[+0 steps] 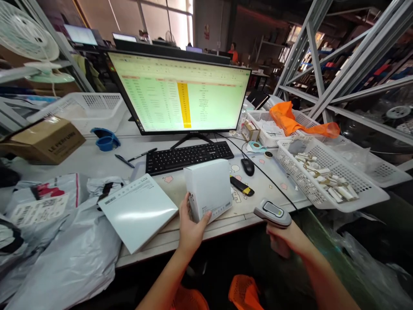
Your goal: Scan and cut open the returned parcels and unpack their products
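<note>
My left hand (pixel 192 228) grips a white box (pixel 209 187) by its lower edge, thumb on the printed front and fingers at its left side. The box stands tilted over the desk's front edge, before the keyboard. Wrapped around the handle of a grey barcode scanner (pixel 273 212) is my right hand (pixel 282 239); the scanner's head points left toward the box. A flat white box (pixel 138 211) with printed labels lies on the desk left of my left hand. A black and yellow box cutter (pixel 241 185) rests just behind the held box.
A monitor (pixel 183 94) showing a spreadsheet stands behind a keyboard (pixel 189 156) and mouse (pixel 248 166). Plastic mailers (pixel 74 241) and a cardboard box (pixel 45 140) crowd the left. Right, a white basket (pixel 329 176) holds small white pieces. The scanner's cable crosses the desk.
</note>
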A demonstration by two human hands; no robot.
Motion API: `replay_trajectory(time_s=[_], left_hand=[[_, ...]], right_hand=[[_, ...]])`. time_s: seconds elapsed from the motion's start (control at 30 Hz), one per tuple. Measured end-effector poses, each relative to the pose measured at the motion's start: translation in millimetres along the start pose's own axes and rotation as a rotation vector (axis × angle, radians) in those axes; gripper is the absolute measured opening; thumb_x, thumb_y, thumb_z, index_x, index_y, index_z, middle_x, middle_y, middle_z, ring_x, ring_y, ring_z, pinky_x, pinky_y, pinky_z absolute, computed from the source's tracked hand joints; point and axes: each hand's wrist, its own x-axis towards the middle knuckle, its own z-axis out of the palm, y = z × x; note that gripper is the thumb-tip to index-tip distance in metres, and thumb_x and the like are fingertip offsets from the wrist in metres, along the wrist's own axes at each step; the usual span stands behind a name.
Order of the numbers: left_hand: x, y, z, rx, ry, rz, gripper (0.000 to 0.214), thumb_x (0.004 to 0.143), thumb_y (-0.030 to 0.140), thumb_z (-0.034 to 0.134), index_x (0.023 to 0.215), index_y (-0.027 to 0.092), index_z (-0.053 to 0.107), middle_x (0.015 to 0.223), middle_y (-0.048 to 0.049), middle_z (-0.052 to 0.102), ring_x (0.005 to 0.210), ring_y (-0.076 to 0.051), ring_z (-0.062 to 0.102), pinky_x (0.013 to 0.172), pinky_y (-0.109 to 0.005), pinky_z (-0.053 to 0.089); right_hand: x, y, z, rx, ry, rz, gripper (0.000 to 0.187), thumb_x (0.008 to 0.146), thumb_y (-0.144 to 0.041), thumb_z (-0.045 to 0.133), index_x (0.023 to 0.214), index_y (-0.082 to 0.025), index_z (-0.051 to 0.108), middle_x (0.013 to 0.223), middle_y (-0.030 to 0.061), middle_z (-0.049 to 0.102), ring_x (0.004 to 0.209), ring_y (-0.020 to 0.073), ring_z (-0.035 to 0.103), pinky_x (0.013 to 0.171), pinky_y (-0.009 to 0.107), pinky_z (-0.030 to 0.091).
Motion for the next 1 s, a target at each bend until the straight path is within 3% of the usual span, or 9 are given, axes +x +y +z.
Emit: replay_trajectory(time_s=[0.13, 0.23, 0.33, 0.4, 0.43, 0.5, 0.6, 0.73, 1.0], left_hand=[[-11, 3, -22.0, -0.145, -0.025, -0.147, 0.103, 0.077, 0.052, 0.086, 0.161, 0.028, 0.03, 0.164, -0.018, 0.038, 0.152, -0.037, 0.04, 0.125, -0.054, 0.035], [-23, 3, -36.3, -0.181, -0.071, -0.209, 0.105, 0.076, 0.052, 0.086, 0.161, 0.027, 0.03, 0.165, -0.0188, 0.038, 0.151, -0.038, 0.042, 0.123, -0.054, 0.039], [-31, -3, -44.9, -0.163, -0.149, -0.257, 0.102, 0.078, 0.054, 0.083, 0.161, 0.025, 0.032, 0.165, -0.0194, 0.04, 0.149, -0.038, 0.045, 0.118, -0.051, 0.046], [-33, -9, -47.3, -0.133, -0.166, -0.276, 0.097, 0.08, 0.056, 0.08, 0.16, 0.023, 0.036, 0.164, -0.0192, 0.042, 0.149, -0.039, 0.046, 0.117, -0.049, 0.048], [-33, -13, -47.8, -0.12, -0.163, -0.277, 0.094, 0.082, 0.056, 0.079, 0.159, 0.022, 0.038, 0.164, -0.019, 0.043, 0.148, -0.038, 0.046, 0.117, -0.048, 0.048], [-33, -18, -48.4, -0.104, -0.151, -0.264, 0.09, 0.083, 0.057, 0.076, 0.158, 0.021, 0.041, 0.162, -0.0186, 0.046, 0.148, -0.038, 0.048, 0.116, -0.048, 0.049], [-33, -24, -50.0, -0.088, -0.165, -0.236, 0.09, 0.082, 0.057, 0.077, 0.157, 0.02, 0.043, 0.159, -0.0184, 0.05, 0.145, -0.039, 0.05, 0.115, -0.05, 0.05], [-35, -25, -52.5, -0.051, -0.162, -0.225, 0.091, 0.079, 0.057, 0.078, 0.156, 0.02, 0.045, 0.159, -0.0179, 0.05, 0.146, -0.04, 0.048, 0.116, -0.049, 0.049], [-31, -15, -51.7, -0.043, -0.168, -0.263, 0.093, 0.081, 0.065, 0.074, 0.156, 0.018, 0.046, 0.16, -0.018, 0.049, 0.149, -0.038, 0.046, 0.12, -0.047, 0.045]], right_hand=[[47, 2, -49, 0.032, 0.209, 0.08, 0.042, 0.059, -0.05, 0.088, 0.088, -0.023, 0.074, 0.072, 0.0049, 0.072, 0.06, 0.0226, 0.063, 0.054, 0.036, 0.054], [98, 1, -87, 0.011, 0.231, 0.114, 0.045, 0.058, -0.047, 0.086, 0.093, -0.022, 0.074, 0.083, 0.009, 0.075, 0.067, 0.0269, 0.068, 0.062, 0.041, 0.058], [138, 0, -109, -0.265, 0.43, 0.075, 0.044, 0.066, -0.044, 0.077, 0.101, -0.018, 0.074, 0.097, 0.0163, 0.075, 0.09, 0.0354, 0.072, 0.083, 0.05, 0.058], [154, -5, -104, -0.589, 0.638, 0.001, 0.047, 0.074, -0.046, 0.072, 0.107, -0.014, 0.074, 0.108, 0.0223, 0.073, 0.109, 0.0413, 0.068, 0.097, 0.055, 0.053], [160, -9, -95, -0.725, 0.709, -0.063, 0.048, 0.078, -0.047, 0.069, 0.111, -0.012, 0.074, 0.112, 0.024, 0.072, 0.114, 0.0425, 0.065, 0.101, 0.057, 0.05], [173, -25, -60, -0.889, 0.665, -0.24, 0.048, 0.087, -0.043, 0.06, 0.119, -0.01, 0.072, 0.121, 0.0243, 0.07, 0.12, 0.04, 0.062, 0.106, 0.055, 0.047], [202, -58, 15, -0.957, 0.275, -0.458, 0.042, 0.096, -0.032, 0.05, 0.126, -0.011, 0.071, 0.126, 0.0185, 0.071, 0.119, 0.0293, 0.064, 0.106, 0.041, 0.049], [251, -91, 97, -1.025, 0.1, -0.576, 0.037, 0.097, -0.02, 0.051, 0.128, -0.013, 0.071, 0.137, 0.015, 0.067, 0.129, 0.0257, 0.057, 0.114, 0.035, 0.039], [280, -108, 144, -1.13, 0.106, -0.632, 0.042, 0.101, -0.022, 0.046, 0.137, -0.009, 0.063, 0.129, 0.0201, 0.067, 0.126, 0.0323, 0.053, 0.108, 0.044, 0.036]])
